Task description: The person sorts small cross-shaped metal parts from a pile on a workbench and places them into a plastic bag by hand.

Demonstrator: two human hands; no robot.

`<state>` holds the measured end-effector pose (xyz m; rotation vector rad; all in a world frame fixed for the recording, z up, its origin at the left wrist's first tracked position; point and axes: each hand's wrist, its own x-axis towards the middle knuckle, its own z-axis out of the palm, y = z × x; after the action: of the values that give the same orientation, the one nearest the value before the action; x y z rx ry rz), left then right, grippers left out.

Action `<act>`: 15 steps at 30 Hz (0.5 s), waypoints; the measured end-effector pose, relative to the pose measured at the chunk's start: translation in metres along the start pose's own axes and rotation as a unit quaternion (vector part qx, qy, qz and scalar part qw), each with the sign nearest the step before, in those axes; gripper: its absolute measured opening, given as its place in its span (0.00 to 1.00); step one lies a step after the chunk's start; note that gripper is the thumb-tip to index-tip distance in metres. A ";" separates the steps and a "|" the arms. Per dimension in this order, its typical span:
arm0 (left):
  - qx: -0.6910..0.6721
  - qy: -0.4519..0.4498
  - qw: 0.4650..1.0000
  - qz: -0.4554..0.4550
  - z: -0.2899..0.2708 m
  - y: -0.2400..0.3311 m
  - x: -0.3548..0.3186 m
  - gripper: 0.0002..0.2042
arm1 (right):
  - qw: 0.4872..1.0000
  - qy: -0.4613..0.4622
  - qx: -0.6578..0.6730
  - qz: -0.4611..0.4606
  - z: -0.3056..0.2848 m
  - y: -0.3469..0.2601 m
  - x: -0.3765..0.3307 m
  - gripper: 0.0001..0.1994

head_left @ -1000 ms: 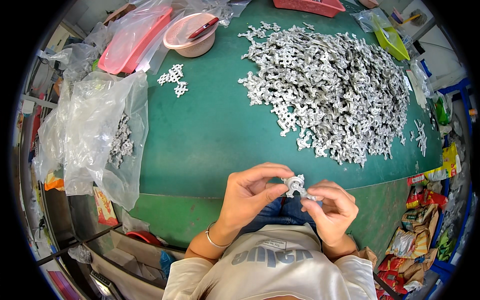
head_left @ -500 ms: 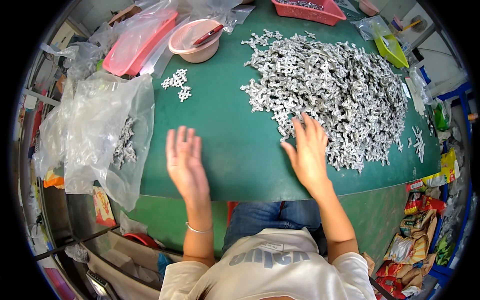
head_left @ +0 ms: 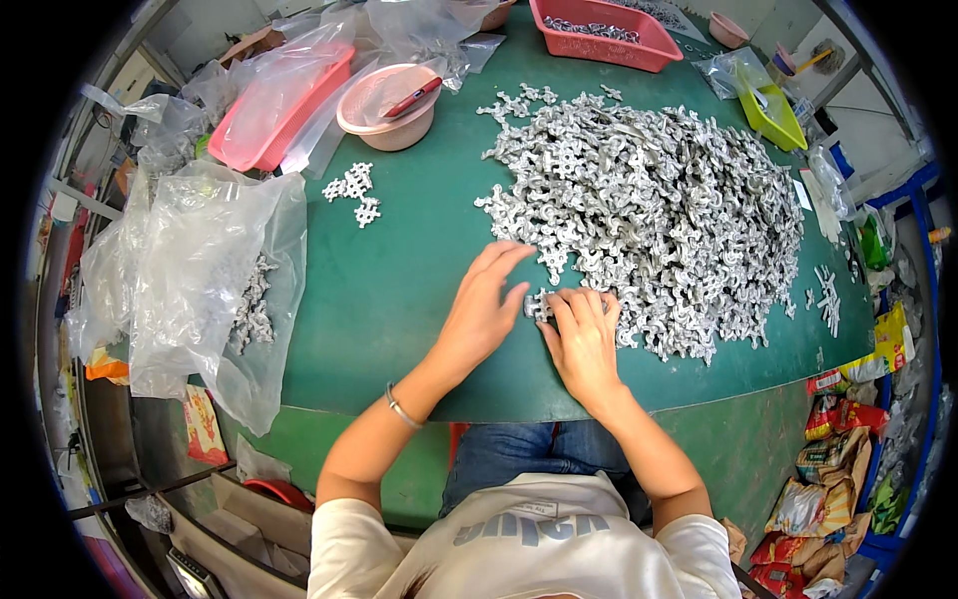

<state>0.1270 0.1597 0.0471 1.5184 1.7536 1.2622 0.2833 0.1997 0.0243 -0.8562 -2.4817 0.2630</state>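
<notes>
A big heap of small silver-grey metal castings [head_left: 659,220], lobed and with holes, covers the right half of the green table [head_left: 399,329]. At its near left edge my right hand [head_left: 582,349] has its fingers curled down over a few castings. One casting [head_left: 539,304] sticks out between thumb and fingers, toward my other hand. My left hand [head_left: 481,309] is just left of it, thumb and fingers apart, with nothing seen in it. A few castings [head_left: 351,190] lie separately on the left of the table.
Clear plastic bags [head_left: 200,270] cover the left edge, with more castings inside. Behind stand a pink bowl [head_left: 391,128] with a red-handled tool, a pink tray [head_left: 269,140], a pink basket [head_left: 609,48] of metal rings and a yellow-green tray [head_left: 773,115]. Thin metal pieces [head_left: 827,299] lie far right.
My left hand has swung right, from the table's middle to the heap's edge. The right hand has drawn slightly left and nearer, its fingers now curled over castings.
</notes>
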 end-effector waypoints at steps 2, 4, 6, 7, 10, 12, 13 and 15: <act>0.087 0.003 0.994 0.064 0.011 -0.002 0.020 0.18 | 0.999 0.023 0.028 0.000 -0.004 0.003 -0.002 0.13; 0.155 0.008 0.983 0.100 0.023 -0.007 0.030 0.17 | 0.997 0.048 0.066 0.006 -0.009 0.004 -0.002 0.11; 0.209 0.012 0.971 0.117 0.031 -0.011 0.034 0.17 | 0.993 0.068 0.091 0.024 -0.013 0.011 -0.004 0.07; 0.235 0.015 0.964 0.125 0.033 -0.013 0.035 0.16 | 0.991 0.078 0.104 0.033 -0.014 0.015 -0.005 0.06; 0.274 0.005 0.948 0.165 0.031 -0.031 0.032 0.14 | 0.969 0.119 0.182 0.114 -0.022 0.016 -0.005 0.03; 0.275 0.008 0.946 0.170 0.032 -0.033 0.031 0.14 | 0.936 0.109 0.272 0.197 -0.024 0.018 -0.005 0.04; 0.265 0.020 0.949 0.169 0.034 -0.033 0.029 0.14 | 0.908 0.097 0.328 0.240 -0.021 0.020 -0.005 0.05; 0.267 0.035 0.947 0.175 0.036 -0.028 0.029 0.14 | 0.859 0.080 0.415 0.290 -0.018 0.023 -0.004 0.07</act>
<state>0.1358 0.2003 0.0127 2.1916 2.0473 1.0476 0.3075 0.2150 0.0309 -1.1156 -1.6048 1.2921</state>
